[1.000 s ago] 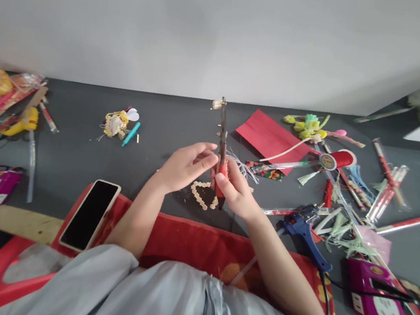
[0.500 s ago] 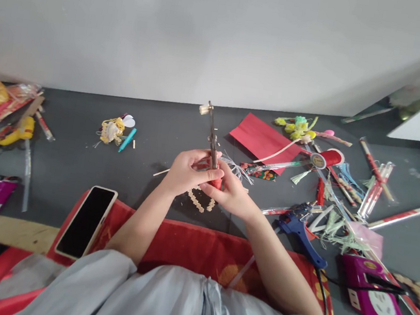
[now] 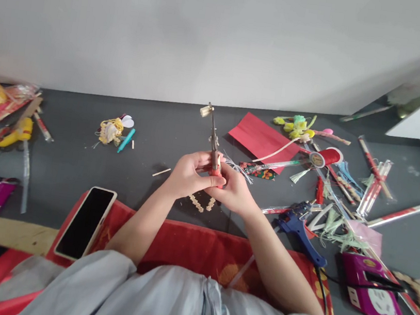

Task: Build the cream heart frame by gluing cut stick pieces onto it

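Two bare hands close on a red-handled metal tool (image 3: 214, 145) at the centre of a dark grey table (image 3: 64, 163), its narrow shaft pointing away from the wearer and leaning slightly left, with a small pale piece (image 3: 205, 110) at the far tip. The left hand (image 3: 186, 176) clamps the handle with its thumb laid across the red grip, while the right hand (image 3: 234, 189) wraps the other side, its fingers bent against the same handle; how the hidden fingertips sit behind it cannot be told. Below the hands, partly covered by them, two strands of small pale pieces (image 3: 196, 203) slant toward each other on the tabletop, and a thin pale stick (image 3: 161, 172) lies just beside the left hand. White threads (image 3: 237, 167) fan out beyond the right hand, near a sheet of red paper (image 3: 261, 138) and a spool of red thread (image 3: 327, 157). A blue glue gun (image 3: 299, 230) rests to the right, near a purple box (image 3: 373, 290) crossed by a black cord. At left, a teal tube (image 3: 126, 140) lies beside a yellow bundle (image 3: 110, 130), and a dark-screened phone (image 3: 85, 222) rests on red cloth (image 3: 190, 243) close to the wearer
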A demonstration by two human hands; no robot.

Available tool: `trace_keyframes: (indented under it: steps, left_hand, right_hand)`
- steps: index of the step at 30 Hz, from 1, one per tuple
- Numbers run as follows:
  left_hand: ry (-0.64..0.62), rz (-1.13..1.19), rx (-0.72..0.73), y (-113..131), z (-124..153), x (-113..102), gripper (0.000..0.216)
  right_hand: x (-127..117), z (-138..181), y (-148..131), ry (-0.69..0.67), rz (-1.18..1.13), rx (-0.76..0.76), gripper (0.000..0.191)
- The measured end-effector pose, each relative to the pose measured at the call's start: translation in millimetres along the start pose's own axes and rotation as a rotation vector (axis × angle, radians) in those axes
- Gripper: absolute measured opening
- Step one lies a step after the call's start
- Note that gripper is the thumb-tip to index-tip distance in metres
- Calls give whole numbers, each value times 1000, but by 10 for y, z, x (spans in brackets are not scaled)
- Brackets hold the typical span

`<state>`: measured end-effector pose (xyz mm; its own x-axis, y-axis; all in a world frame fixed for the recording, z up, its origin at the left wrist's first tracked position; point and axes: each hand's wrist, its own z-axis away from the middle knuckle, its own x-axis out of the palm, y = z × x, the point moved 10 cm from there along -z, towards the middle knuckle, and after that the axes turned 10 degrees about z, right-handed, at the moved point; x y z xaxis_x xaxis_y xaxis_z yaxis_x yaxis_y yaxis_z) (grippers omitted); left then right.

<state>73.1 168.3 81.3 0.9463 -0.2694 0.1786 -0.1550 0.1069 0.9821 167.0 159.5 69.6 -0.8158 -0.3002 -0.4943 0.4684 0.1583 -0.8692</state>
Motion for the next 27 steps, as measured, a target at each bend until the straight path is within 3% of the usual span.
trace_keyframes:
  steps: [9,17,19,23,27]
  left_hand:
    - [38,6,22,16,19,-7,62]
    - [-31,-5,4,-2,-46,-108,75]
    - [-9,30,71,82,-52,-250,83]
    - [255,-69,375,438,70,-698,66]
    - [364,-337,601,726,262,-790,40]
  right_hand:
    - [-18,4,6,9,33,0,27]
    - [-27,2,-12,-2,90,25,31]
    - [-42,-1,-5,7,138,31,34]
    - [-51,-1,9,21,243,28,38]
    - [-19,16,2,14,299,30,36]
